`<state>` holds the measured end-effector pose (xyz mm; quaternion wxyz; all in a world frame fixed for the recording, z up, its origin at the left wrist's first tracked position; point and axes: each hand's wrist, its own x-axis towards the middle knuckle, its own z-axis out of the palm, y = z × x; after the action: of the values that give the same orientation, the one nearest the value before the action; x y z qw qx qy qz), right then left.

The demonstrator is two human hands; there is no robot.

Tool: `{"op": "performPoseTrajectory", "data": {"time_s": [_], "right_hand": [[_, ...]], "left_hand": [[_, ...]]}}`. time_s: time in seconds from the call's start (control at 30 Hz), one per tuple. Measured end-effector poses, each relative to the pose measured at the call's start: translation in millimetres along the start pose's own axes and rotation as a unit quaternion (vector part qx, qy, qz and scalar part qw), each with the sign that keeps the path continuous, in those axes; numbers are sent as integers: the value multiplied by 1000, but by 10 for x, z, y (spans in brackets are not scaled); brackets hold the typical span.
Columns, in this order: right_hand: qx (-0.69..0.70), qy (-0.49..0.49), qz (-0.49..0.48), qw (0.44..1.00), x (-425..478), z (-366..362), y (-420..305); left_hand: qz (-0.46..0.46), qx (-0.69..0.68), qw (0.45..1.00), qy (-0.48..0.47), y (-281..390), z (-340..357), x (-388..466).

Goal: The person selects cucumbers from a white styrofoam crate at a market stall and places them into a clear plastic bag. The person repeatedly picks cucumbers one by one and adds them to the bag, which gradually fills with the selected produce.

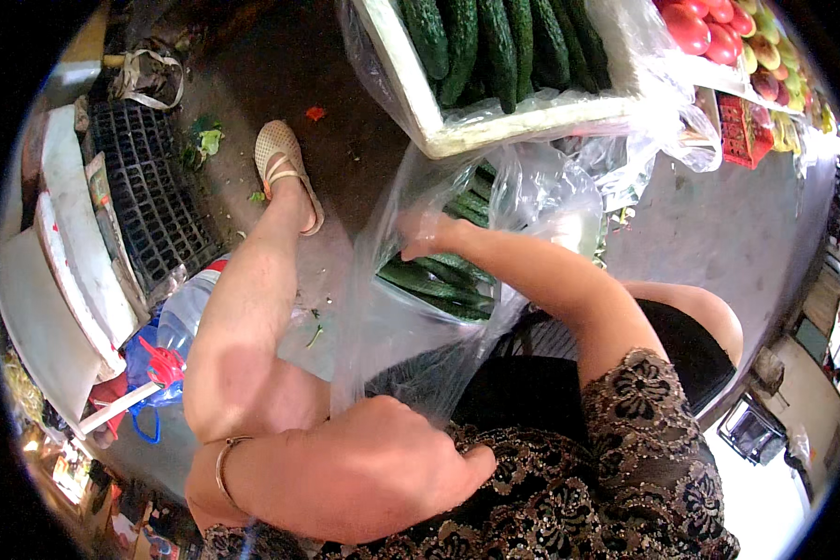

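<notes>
A clear plastic bag (pixel 420 350) spreads between my hands, over a lower box with several cucumbers (pixel 441 283) in it. My left hand (pixel 392 469), with a bangle on its wrist, is closed on the gathered near end of the bag, close to my body. My right hand (pixel 423 234) is at the far part of the bag, seen blurred through its film above the cucumbers; whether its fingers grip anything cannot be told. Beyond it stands a white foam box (pixel 532 122), lined with plastic and filled with cucumbers (pixel 497 49).
Tomatoes (pixel 707 31) and a red plastic basket (pixel 744 133) are at the upper right. A black plastic crate (pixel 150 189), white foam boxes (pixel 84 224) and a blue bag (pixel 143 371) stand at the left. Leaf scraps (pixel 211 141) lie on the floor near my foot.
</notes>
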<state>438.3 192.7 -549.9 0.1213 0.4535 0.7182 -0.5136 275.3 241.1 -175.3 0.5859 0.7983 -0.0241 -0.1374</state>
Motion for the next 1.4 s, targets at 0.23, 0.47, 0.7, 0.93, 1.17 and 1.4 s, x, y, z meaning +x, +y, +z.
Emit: {"op": "performPoseTrajectory", "data": {"time_s": [0.23,0.47,0.7,0.93,1.17,1.4], "right_hand": [[-68,20,47,996,160,57,-723],[-34,119,53,991,356,392,-742],[-69,161,41,984,600,597,-722],[-24,124,20,992,614,672,-650],[-46,51,27,997,540,554,-736],[-18,-1,-34,999,654,528,-649]], "left_hand": [[-21,16,1000,13,152,-115,-63],[-32,37,998,31,123,-122,-80],[-35,73,996,36,121,-119,-73],[-49,53,997,30,117,-145,-65],[-95,0,995,32,162,-134,-71],[-87,57,994,27,176,-108,-94]]}}
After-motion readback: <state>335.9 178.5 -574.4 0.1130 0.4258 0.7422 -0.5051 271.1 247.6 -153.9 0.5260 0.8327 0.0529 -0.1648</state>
